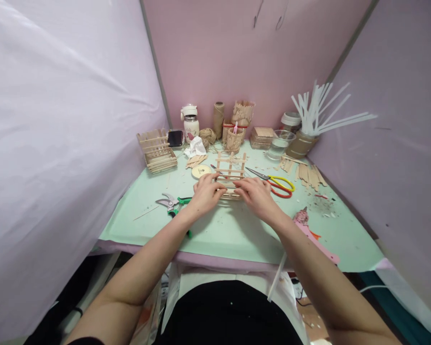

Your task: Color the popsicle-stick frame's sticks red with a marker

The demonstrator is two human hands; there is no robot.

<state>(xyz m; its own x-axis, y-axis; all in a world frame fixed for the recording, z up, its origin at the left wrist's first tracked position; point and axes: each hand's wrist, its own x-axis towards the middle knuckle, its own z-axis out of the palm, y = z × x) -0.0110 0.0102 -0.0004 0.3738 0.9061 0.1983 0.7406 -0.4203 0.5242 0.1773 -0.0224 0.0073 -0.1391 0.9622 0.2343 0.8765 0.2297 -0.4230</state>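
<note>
A small wooden-stick structure (231, 170) with an upright slatted back stands at the middle of the green table. My left hand (207, 192) is closed on its left side, thumb and fingers pinched at the front part. From the right, my right hand (253, 192) pinches the same front part, its fingertips close to those of the left. The fingers partly hide the lower sticks. Left of the hands lie green-handled pruning shears (172, 203); scissors with yellow and red handles (278, 184) lie to the right.
A similar stick structure (158, 151) stands back left. Along the back are a bottle (191, 125), twine (208, 136) and a water cup (280, 145). White glue sticks (314, 108) stand in a holder, loose sticks (311, 176) lie right, and a pink glue gun (314, 237) lies front right.
</note>
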